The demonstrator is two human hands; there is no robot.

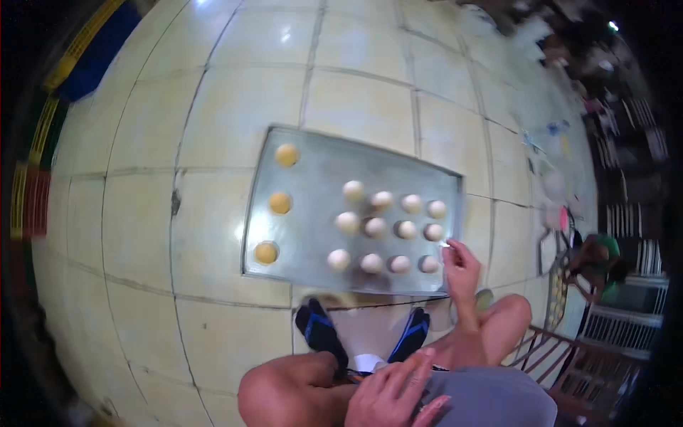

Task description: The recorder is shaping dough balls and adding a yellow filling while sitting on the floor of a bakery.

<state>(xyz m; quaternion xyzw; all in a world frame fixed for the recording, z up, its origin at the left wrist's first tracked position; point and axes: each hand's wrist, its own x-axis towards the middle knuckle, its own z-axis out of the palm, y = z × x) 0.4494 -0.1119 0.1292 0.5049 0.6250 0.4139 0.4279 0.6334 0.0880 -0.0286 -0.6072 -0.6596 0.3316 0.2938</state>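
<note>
A shallow metal tray (313, 178) rests on the tiled floor in front of me. Three yellow balls (280, 203), like dough, form a column at its left side. Several paler balls (374, 227) stand in three rows across its middle and right; they look a little blurred. My right hand (461, 265) is at the tray's right rim, its thumb and fingers closed together on the edge, beside the last ball of the nearest row. Over my lap, my left hand (391, 393) is held with its fingers stretched out and nothing in it.
My feet, in dark footwear with blue straps (409, 334), are close to the tray's near edge. To the right, a person in green (605, 256) is beside another tray of yellow balls (557, 299). Slatted racks (626, 306) stand there. Coloured crates (35, 199) are at far left.
</note>
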